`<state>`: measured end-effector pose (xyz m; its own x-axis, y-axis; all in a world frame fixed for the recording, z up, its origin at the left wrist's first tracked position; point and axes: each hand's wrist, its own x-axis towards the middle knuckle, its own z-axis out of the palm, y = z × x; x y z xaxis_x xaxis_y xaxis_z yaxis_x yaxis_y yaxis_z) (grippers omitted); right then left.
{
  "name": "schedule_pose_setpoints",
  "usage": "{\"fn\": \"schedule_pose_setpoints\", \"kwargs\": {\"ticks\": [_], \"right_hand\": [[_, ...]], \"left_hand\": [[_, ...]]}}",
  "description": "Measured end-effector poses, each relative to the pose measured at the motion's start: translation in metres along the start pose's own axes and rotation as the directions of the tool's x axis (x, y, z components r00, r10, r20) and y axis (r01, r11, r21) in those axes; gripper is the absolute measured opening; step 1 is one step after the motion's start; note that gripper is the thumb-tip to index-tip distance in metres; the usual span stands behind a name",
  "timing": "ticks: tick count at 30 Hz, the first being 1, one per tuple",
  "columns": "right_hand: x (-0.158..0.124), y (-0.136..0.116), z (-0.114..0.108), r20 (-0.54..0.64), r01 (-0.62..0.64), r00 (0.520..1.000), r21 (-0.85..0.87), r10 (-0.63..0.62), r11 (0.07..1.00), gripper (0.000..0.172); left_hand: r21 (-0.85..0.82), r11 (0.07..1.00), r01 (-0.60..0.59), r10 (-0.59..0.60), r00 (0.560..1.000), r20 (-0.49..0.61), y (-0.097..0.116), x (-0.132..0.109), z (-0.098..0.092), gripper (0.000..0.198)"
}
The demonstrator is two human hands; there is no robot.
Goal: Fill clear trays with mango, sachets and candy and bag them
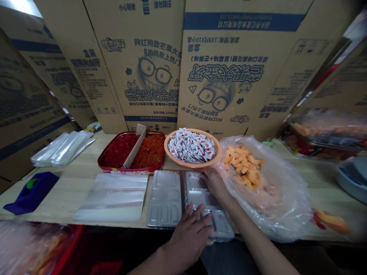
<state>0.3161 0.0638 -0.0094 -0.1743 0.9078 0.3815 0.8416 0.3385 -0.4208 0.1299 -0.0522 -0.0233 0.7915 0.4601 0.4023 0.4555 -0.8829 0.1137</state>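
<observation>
Two clear plastic compartment trays lie side by side at the table's front edge: the left tray (164, 198) is untouched, the right tray (197, 191) is under both hands. My left hand (190, 233) rests flat on the near end of the right tray, fingers spread. My right hand (213, 181) lies on the tray's far right edge, next to the plastic bag of orange fruit pieces (246, 168), fingers curved down on the tray rim. An orange bowl of small white sachets (191, 147) stands just behind the trays.
A red tin (130, 151) split by a cardboard divider holds dark red and orange-red powder. Flat clear bags (114, 196) lie at front left, more clear sleeves (61, 147) at back left, and a blue tape dispenser (31, 191). Cardboard boxes (229, 65) wall the back.
</observation>
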Motion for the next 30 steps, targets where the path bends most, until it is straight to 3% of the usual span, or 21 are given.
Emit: {"fn": "schedule_pose_setpoints", "kwargs": {"ticks": [3,7,15,19,23,26,30], "right_hand": [[0.001,0.002,0.001,0.012,0.008,1.000,-0.027,-0.008,1.000,0.018],[0.001,0.005,0.004,0.051,0.010,0.999,-0.077,-0.007,0.997,0.020],[0.000,0.003,-0.002,0.065,0.024,0.998,-0.047,-0.021,0.999,0.026],[0.004,0.021,0.010,-0.001,0.076,0.997,0.006,-0.076,0.997,0.025],[0.011,0.029,0.023,0.014,0.076,0.997,-0.014,-0.075,0.997,0.026],[0.010,0.016,0.015,0.037,0.046,0.998,-0.020,-0.045,0.999,0.026],[0.013,0.006,0.002,0.082,-0.009,0.997,-0.025,0.011,1.000,0.022]], "left_hand": [[-0.076,0.997,-0.026,0.029,0.999,0.031,-0.002,0.011,-0.006,0.026],[-0.155,0.987,0.031,-0.014,0.994,0.110,0.003,0.024,-0.014,0.019],[0.044,0.998,0.034,-0.040,0.990,0.139,0.021,0.032,-0.032,0.011],[0.115,0.991,-0.065,0.056,0.995,0.087,0.019,0.037,-0.035,0.017],[0.153,0.982,-0.110,0.112,0.994,-0.005,0.009,0.043,-0.039,0.019],[0.142,0.967,-0.214,0.219,0.976,-0.021,0.003,0.044,-0.047,0.019],[0.086,0.926,-0.367,0.363,0.930,0.054,-0.013,0.043,-0.056,0.020]]}}
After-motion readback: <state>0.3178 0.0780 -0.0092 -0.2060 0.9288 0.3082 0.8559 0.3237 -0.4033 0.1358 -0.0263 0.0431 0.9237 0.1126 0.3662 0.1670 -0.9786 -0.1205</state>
